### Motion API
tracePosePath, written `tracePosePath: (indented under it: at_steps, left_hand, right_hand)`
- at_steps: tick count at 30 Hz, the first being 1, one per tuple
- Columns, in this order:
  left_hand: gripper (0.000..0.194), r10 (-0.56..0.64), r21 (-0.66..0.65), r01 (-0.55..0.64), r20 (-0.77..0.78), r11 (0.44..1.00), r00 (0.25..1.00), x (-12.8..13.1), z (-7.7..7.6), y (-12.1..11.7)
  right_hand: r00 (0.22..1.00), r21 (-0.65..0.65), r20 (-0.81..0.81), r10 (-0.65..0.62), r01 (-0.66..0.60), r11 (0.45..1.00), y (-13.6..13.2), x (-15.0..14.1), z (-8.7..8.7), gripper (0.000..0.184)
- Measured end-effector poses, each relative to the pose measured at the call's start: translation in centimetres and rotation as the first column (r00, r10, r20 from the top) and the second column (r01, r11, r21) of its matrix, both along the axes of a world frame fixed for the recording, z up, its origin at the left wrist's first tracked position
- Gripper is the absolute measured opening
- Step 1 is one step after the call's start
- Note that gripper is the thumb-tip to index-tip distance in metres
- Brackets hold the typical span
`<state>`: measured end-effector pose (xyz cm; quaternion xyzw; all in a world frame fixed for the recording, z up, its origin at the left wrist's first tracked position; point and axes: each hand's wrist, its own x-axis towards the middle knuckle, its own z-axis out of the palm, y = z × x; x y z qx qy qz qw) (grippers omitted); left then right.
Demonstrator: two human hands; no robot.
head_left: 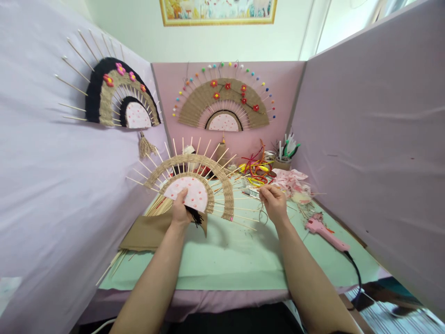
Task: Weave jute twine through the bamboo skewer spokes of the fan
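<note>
My left hand (181, 209) is closed on the base of a half-round fan (194, 178) made of wooden sticks, woven tan twine and a pink dotted centre, and holds it upright above the table. A tuft of black yarn (196, 217) hangs under that hand. To the right, my right hand (274, 199) pinches a thin strand of tan twine (243, 183) that runs from the fan's right edge. Both hands hover over the pale green table mat (229, 260).
A pink glue gun (325, 232) with a black cord lies at the right. Brown card (146, 234) and loose sticks lie at the left. Coloured pipe cleaners (257, 167), a cup of tools (283, 160) and pink fabric (292, 181) crowd the back. Two finished fans (120, 95) (224, 102) hang on the pink partition walls.
</note>
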<state>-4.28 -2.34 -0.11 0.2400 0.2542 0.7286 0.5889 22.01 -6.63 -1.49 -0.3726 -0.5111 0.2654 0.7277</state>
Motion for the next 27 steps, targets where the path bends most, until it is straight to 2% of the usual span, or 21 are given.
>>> tracePosePath:
  at_steps: [5, 8, 10, 13, 16, 18, 20, 22, 27]
  left_hand:
    - [0.022, 0.003, -0.013, -0.003, 0.004, 1.0, 1.0, 0.0, 0.0, -0.1]
    - [0.023, -0.003, -0.013, 0.003, 0.01, 1.0, 1.0, 0.0, 0.0, 0.0]
    - [0.023, -0.02, -0.005, 0.02, 0.01, 1.0, 1.0, 0.0, -0.1, -0.1]
    - [0.021, -0.088, -0.024, 0.088, 0.0, 0.996, 0.996, 0.5, -0.3, -0.3]
    - [0.022, -0.19, -0.081, 0.189, -0.01, 0.979, 0.982, 1.1, -0.6, -0.7]
    - [0.023, -0.24, -0.105, 0.239, 0.002, 0.965, 0.971, 1.4, -0.8, -0.9]
    - [0.023, -0.245, -0.103, 0.246, 0.023, 0.964, 0.969, 1.5, -0.9, -1.0]
    - [0.021, -0.225, -0.095, 0.229, 0.045, 0.969, 0.973, 1.7, -0.8, -0.7]
    - [0.013, -0.247, -0.135, 0.263, 0.128, 0.955, 0.961, 3.4, 0.6, 1.0]
  right_hand:
    - [0.992, -0.1, -0.091, 0.083, -0.092, 0.991, 0.2, -0.1, 0.4, 0.021]
    - [0.982, -0.199, -0.078, 0.172, -0.184, 0.963, 0.1, -0.1, 0.2, 0.023]
    - [0.96, -0.279, -0.002, 0.28, -0.269, 0.922, -0.1, -0.2, 0.1, 0.023]
    - [0.867, -0.406, 0.13, 0.481, -0.396, 0.824, -0.8, -0.7, 0.1, 0.024]
    - [0.781, -0.469, 0.148, 0.606, -0.484, 0.739, -1.4, -1.3, 0.2, 0.027]
    - [0.759, -0.475, 0.124, 0.64, -0.521, 0.71, -1.6, -1.5, 0.3, 0.03]
    - [0.764, -0.466, 0.105, 0.637, -0.528, 0.71, -1.6, -1.4, 0.3, 0.029]
    - [0.795, -0.445, 0.09, 0.6, -0.507, 0.738, -1.4, -1.1, 0.2, 0.027]
    - [0.91, -0.311, -0.063, 0.411, -0.409, 0.858, -0.5, 0.1, 0.3, 0.024]
